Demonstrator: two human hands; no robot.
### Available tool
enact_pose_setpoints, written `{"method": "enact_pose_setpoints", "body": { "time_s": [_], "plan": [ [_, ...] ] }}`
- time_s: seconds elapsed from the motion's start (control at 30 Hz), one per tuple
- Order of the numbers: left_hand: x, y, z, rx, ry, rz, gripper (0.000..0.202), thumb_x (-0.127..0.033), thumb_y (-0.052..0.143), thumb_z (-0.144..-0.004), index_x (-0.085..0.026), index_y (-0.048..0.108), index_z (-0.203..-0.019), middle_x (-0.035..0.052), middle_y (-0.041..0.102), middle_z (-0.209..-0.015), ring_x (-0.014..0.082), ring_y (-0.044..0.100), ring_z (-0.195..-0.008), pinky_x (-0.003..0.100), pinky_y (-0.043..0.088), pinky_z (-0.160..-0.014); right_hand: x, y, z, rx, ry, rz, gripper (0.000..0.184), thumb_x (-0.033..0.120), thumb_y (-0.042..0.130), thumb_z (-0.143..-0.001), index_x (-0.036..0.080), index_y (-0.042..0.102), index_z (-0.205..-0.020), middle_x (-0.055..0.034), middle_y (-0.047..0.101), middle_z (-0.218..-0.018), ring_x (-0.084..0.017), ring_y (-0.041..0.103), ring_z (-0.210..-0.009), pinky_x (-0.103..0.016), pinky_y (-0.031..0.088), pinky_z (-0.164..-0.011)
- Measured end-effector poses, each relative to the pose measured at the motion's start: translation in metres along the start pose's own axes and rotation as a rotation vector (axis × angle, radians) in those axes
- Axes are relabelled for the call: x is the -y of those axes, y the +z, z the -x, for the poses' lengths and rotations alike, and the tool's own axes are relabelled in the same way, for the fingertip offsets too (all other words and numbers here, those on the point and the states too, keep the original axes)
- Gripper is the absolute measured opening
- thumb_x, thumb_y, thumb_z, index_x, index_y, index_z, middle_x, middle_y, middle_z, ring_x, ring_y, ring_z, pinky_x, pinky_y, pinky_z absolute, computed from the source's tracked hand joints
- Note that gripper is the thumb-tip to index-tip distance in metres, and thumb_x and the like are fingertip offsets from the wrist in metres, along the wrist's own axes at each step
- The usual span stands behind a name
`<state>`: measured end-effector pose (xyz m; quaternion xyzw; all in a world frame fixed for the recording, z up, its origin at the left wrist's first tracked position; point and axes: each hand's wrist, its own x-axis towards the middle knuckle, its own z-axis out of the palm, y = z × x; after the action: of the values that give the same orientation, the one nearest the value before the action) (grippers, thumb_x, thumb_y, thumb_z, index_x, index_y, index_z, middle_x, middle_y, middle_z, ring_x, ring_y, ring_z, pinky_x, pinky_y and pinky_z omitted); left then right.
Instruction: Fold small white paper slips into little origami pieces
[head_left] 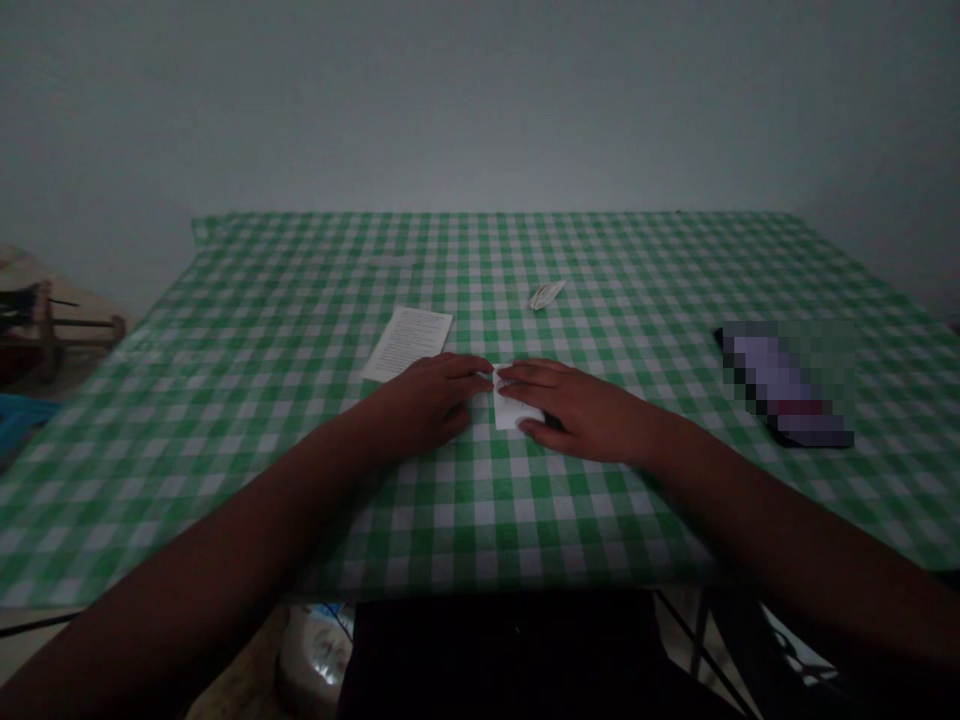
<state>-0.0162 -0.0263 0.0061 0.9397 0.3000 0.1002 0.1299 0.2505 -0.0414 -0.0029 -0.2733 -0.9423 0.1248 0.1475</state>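
Note:
A small piece of white paper (517, 412), which looks folded, lies on the tablecloth in front of me. My right hand (577, 405) rests over its right part, fingers stretched out flat across the top and the thumb near the lower edge. From the other side, my left hand (439, 405) reaches to the paper's upper left corner with its fingers extended and palm down. Whether the left fingertips press on the paper or just beside it I cannot tell. Just behind the left hand is a printed sheet (410, 340), partly covered by that hand.
A green and white checked tablecloth (480, 500) covers the table, which stands against a plain wall (480, 110). Further back lie a small folded paper piece (547, 294) and a pale strip (392, 261). A phone-like dark object (784, 390), blurred out, lies at the right.

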Motion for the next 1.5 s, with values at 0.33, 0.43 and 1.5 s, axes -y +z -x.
{"method": "enact_pose_setpoints", "body": {
  "time_s": [0.33,0.43,1.5],
  "plan": [
    [-0.001,-0.001,0.000,0.001,-0.033,0.003,0.043,-0.014,0.052,-0.089,-0.015,0.060,-0.131,0.0137,0.058,-0.142,0.0261,0.054,-0.131,0.044,0.044,-0.114,-0.001,0.002,0.000,-0.011,-0.009,0.016,0.045,0.032,0.055,-0.099,0.013,0.057,-0.139,-0.0182,0.054,-0.149,-0.030,0.048,-0.141,-0.055,0.040,-0.117],
    [-0.003,0.000,0.000,0.005,-0.056,-0.002,0.047,-0.014,0.051,-0.089,-0.014,0.056,-0.136,0.0138,0.054,-0.148,0.0268,0.051,-0.135,0.046,0.041,-0.116,-0.001,0.002,0.000,-0.009,-0.018,0.012,0.045,0.031,0.055,-0.098,0.010,0.057,-0.139,-0.0200,0.053,-0.149,-0.030,0.047,-0.141,-0.054,0.040,-0.117],
    [-0.013,0.015,-0.015,-0.104,-0.172,-0.037,0.029,-0.040,0.065,-0.093,-0.024,0.067,-0.117,0.0034,0.066,-0.130,0.0242,0.060,-0.112,0.042,0.046,-0.100,0.005,0.005,-0.005,-0.083,0.043,-0.099,0.036,0.024,0.055,-0.098,0.017,0.062,-0.132,-0.0147,0.061,-0.140,-0.028,0.054,-0.134,-0.052,0.043,-0.114]
  ]
}}
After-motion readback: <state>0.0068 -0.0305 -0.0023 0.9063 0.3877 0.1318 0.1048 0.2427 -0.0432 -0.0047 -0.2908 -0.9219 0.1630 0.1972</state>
